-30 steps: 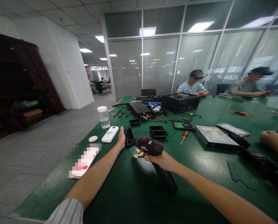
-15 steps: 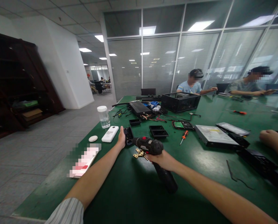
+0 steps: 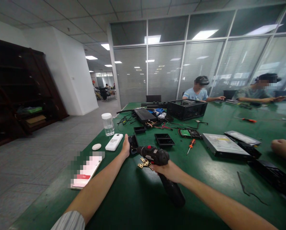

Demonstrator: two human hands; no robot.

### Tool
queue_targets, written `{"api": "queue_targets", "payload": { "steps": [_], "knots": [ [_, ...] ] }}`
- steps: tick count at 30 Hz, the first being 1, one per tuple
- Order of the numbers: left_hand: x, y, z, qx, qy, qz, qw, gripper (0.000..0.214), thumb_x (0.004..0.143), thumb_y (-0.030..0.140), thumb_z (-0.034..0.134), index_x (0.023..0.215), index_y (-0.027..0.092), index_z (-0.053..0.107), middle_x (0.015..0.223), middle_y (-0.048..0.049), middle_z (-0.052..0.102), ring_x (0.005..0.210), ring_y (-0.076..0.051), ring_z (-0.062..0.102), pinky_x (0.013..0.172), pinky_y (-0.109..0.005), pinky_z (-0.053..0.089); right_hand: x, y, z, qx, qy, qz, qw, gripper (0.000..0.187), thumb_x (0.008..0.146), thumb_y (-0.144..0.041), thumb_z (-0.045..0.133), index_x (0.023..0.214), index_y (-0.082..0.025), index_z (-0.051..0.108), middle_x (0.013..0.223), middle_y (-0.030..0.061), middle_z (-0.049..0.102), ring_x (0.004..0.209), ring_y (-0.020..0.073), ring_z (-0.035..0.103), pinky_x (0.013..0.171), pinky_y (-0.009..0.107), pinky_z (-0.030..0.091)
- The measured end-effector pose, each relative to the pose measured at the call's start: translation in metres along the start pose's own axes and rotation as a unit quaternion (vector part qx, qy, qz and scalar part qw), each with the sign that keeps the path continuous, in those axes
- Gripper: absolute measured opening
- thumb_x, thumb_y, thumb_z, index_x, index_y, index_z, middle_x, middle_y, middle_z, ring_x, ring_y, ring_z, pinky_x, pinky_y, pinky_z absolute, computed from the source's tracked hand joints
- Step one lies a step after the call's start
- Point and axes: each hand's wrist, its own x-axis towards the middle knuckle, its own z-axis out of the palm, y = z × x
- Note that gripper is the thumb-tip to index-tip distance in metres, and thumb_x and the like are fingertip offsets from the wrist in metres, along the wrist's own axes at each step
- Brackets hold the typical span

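My right hand [image 3: 168, 171] is closed around the grip of a black cordless drill [image 3: 157, 155], whose nose points left toward a small black part [image 3: 133, 143]. That black part stands on edge on the green table [image 3: 138, 204], and my left hand [image 3: 126, 146] holds it from the left side. Several small brass hinges [image 3: 144, 164] lie just under the drill's nose.
Left of my hand lie a white remote-like device [image 3: 114, 142], a white oval object [image 3: 96, 146] and a clear bottle [image 3: 108, 124]. Black trays [image 3: 164, 139], an orange screwdriver [image 3: 190, 146], an optical drive [image 3: 223, 145] and a computer case [image 3: 186, 108] lie beyond. Two people sit at the far side; another person's arm [image 3: 283, 149] enters at right.
The camera has tipped slightly upward, so everything sits lower in the picture. My hands, the drill and the black part keep the same positions relative to each other.
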Motion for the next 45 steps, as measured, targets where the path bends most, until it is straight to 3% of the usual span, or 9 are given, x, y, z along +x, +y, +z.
{"api": "queue_targets", "payload": {
  "steps": [9, 45],
  "knots": [
    [-0.003, 0.002, 0.002, -0.008, -0.004, 0.016, 1.0, 0.052, 0.083, 0.065, 0.046, 0.084, 0.017, 0.066, 0.081, -0.0091, 0.07, 0.081, -0.023, 0.068, 0.076, -0.033, 0.054, -0.001, -0.007, -0.002, -0.022, 0.001, 0.007, 1.0, 0.028, 0.08, -0.036, 0.062, 0.1, -0.016, 0.064, 0.076, 0.0005, 0.061, 0.075, 0.0173, 0.054, 0.072, 0.03, 0.045],
    [-0.001, 0.002, 0.001, -0.023, -0.002, -0.001, 1.0, 0.051, 0.084, 0.064, 0.047, 0.086, 0.016, 0.065, 0.076, -0.007, 0.069, 0.076, -0.021, 0.068, 0.072, -0.032, 0.054, -0.001, -0.007, -0.002, -0.038, 0.0, 0.014, 0.999, 0.03, 0.081, -0.034, 0.061, 0.105, -0.017, 0.063, 0.073, -0.0008, 0.059, 0.071, 0.016, 0.053, 0.069, 0.029, 0.044]
  ]
}}
